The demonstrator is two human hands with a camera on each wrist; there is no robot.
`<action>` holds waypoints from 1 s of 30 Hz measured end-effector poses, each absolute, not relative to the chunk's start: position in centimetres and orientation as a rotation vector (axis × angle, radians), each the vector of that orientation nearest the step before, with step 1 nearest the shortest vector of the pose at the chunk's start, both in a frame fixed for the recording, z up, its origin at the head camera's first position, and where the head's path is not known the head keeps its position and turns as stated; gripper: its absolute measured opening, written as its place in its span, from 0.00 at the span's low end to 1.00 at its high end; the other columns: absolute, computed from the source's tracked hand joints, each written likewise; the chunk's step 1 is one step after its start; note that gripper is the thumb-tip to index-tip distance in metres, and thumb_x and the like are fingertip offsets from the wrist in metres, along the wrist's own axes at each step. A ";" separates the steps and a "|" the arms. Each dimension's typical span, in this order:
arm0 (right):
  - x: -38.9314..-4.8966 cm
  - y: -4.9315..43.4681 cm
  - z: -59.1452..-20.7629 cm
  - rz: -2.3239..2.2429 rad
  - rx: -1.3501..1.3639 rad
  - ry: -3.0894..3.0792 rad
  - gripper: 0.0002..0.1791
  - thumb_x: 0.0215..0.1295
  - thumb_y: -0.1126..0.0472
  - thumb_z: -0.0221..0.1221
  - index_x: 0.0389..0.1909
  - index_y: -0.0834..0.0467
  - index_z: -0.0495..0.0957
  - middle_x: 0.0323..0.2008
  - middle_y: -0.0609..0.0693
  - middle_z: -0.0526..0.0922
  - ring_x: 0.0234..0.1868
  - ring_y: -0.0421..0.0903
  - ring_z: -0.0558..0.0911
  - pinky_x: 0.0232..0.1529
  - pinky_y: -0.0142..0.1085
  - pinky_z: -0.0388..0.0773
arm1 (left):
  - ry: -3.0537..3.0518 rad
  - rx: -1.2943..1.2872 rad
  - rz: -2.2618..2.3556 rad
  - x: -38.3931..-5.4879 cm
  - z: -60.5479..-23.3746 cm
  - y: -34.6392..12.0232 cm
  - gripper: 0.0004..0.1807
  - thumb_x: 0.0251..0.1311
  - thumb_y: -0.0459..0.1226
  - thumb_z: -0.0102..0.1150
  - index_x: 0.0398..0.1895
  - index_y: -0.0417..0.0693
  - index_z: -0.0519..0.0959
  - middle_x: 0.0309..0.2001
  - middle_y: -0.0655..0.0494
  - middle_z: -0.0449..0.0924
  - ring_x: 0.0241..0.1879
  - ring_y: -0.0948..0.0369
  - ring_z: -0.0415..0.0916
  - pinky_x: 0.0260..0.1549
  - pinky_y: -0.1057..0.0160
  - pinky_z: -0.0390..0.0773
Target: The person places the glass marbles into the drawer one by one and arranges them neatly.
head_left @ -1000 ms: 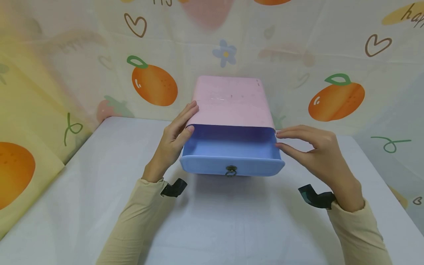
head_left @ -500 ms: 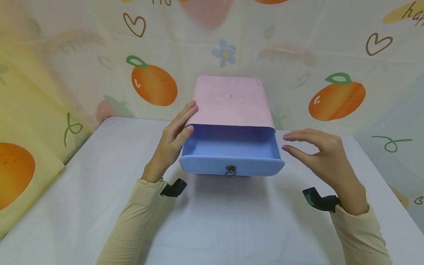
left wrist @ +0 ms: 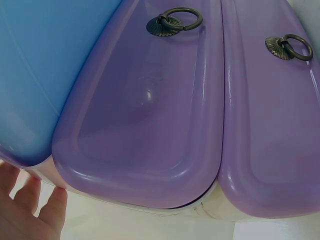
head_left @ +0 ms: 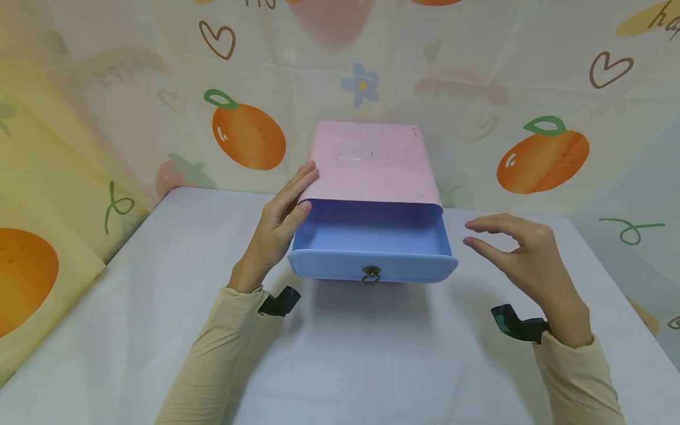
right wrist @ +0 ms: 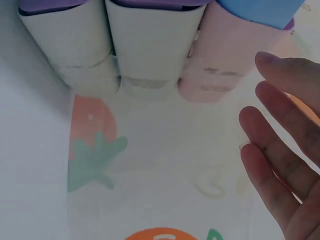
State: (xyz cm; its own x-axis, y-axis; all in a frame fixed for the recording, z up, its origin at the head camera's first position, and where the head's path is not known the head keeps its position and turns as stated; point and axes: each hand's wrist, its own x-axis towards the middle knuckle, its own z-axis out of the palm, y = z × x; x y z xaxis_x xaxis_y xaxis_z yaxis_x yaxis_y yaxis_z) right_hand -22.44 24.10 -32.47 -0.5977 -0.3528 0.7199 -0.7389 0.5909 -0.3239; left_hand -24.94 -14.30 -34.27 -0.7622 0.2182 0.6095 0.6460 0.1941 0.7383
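A pink drawer case (head_left: 372, 162) stands at the back of the table, its blue drawer (head_left: 374, 267) pulled part way out with nothing inside. A small bronze ring pull (head_left: 370, 275) hangs on the drawer front. My left hand (head_left: 276, 227) rests along the case's left side, thumb near the front edge. In the left wrist view its fingertips (left wrist: 52, 207) touch the pink side. To the right of the drawer, my right hand (head_left: 523, 257) is held in the air, thumb and fingers apart, holding nothing. The right wrist view shows those fingers (right wrist: 280, 165) beside the pink case.
Two purple drawers (left wrist: 140, 110) with ring pulls sit in pale casings (right wrist: 155, 50) below the pink one, making a stack. The white-covered table (head_left: 366, 366) extends in front. A fruit-print cloth (head_left: 446, 88) hangs close behind the stack.
My right hand has drawn away from the right edge of the drawer, moving right and slightly down. The left hand and the drawer stay as they were.
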 end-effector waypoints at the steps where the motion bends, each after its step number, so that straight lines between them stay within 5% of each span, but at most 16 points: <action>1: -22.5 24.2 -32.6 0.819 0.852 -2.219 0.22 0.37 0.78 0.75 0.39 0.64 0.87 0.34 0.58 0.88 0.46 0.16 0.77 0.49 0.13 0.72 | -2.106 -0.811 -1.588 -24.9 -34.3 -14.3 0.27 0.70 0.33 0.45 0.73 0.47 0.66 0.77 0.59 0.59 0.78 0.65 0.49 0.78 0.63 0.51; 9: -22.8 24.7 -33.0 0.824 0.815 -2.226 0.25 0.35 0.80 0.74 0.40 0.62 0.87 0.35 0.57 0.89 0.44 0.16 0.76 0.48 0.12 0.71 | -2.101 -0.811 -1.590 -24.9 -34.3 -14.3 0.27 0.70 0.32 0.45 0.73 0.46 0.66 0.77 0.58 0.59 0.78 0.64 0.49 0.78 0.63 0.51; 30: -24.2 26.5 -35.1 0.776 0.625 -2.438 0.17 0.49 0.72 0.72 0.43 0.62 0.86 0.38 0.58 0.89 0.41 0.11 0.70 0.45 0.08 0.67 | -2.099 -0.812 -1.600 -24.9 -34.2 -14.2 0.27 0.70 0.32 0.45 0.73 0.46 0.66 0.77 0.57 0.59 0.78 0.64 0.49 0.78 0.62 0.51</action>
State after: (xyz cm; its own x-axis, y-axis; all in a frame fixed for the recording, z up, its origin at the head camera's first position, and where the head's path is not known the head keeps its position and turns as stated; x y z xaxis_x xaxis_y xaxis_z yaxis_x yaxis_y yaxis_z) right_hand -24.16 26.47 -35.10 -0.7681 -0.2680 0.5816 -0.5548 0.7320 -0.3954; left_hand -24.94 -14.19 -34.21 -0.7620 0.2162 0.6104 0.6459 0.1856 0.7406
